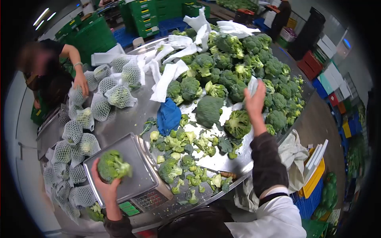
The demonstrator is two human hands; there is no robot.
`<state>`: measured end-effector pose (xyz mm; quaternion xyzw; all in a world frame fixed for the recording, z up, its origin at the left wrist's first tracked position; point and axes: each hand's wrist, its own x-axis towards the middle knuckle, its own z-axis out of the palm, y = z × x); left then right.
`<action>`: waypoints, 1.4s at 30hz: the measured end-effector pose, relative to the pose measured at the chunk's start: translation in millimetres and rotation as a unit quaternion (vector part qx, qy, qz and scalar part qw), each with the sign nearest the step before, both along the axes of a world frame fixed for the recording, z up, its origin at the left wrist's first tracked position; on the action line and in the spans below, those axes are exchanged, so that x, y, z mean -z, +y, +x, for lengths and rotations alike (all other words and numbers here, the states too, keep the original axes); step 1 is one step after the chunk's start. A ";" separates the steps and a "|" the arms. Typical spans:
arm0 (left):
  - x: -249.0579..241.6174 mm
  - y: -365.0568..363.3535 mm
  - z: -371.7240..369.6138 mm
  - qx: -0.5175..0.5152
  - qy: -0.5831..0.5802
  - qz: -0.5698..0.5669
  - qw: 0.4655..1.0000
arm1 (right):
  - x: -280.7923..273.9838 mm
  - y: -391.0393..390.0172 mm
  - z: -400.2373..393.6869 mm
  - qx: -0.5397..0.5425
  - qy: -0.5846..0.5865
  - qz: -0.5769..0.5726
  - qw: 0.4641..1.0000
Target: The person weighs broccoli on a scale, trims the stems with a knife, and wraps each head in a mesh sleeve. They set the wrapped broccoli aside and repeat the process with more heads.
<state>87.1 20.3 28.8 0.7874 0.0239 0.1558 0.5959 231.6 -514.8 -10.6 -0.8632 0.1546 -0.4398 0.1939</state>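
My left hand (106,188) grips a broccoli head (112,164) above the metal plate of a weighing scale (133,178). My right hand (256,99) is raised at the near side of the broccoli pile (238,59). Its fingers are closed around a pale, thin piece whose kind I cannot make out. Just below that hand lies a broccoli head with its cut underside up (238,123). A rounder broccoli head (209,112) sits to its left. Trimmed broccoli stems and florets (190,144) are scattered between the scale and the pile.
Broccoli in white foam nets (101,106) covers the table's left side, where another person's hand (81,84) touches one. Loose white nets (170,79) and a blue cloth (168,116) lie mid-table. A wooden-handled tool (227,174) rests near the front edge. Green crates (143,18) stand behind.
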 end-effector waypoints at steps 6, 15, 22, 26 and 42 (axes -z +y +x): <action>29.5 44.4 -8.3 -0.148 0.034 0.349 0.925 | 28.9 -97.4 45.4 -0.053 0.177 0.053 0.981; -36.7 -104.7 -19.1 0.089 0.021 0.239 0.967 | -83.2 127.3 -82.9 -0.524 0.073 0.036 0.848; 27.4 -166.7 -13.0 0.256 0.240 -0.301 0.887 | -33.2 211.2 -120.9 -0.496 0.200 0.271 0.800; 33.8 -147.8 -27.2 0.204 0.264 -0.467 0.819 | -14.6 236.8 -126.6 -0.351 0.281 0.729 0.516; 35.7 -58.4 -96.3 -0.044 0.009 -0.586 0.809 | -3.8 331.9 -171.4 -0.406 0.243 0.851 0.228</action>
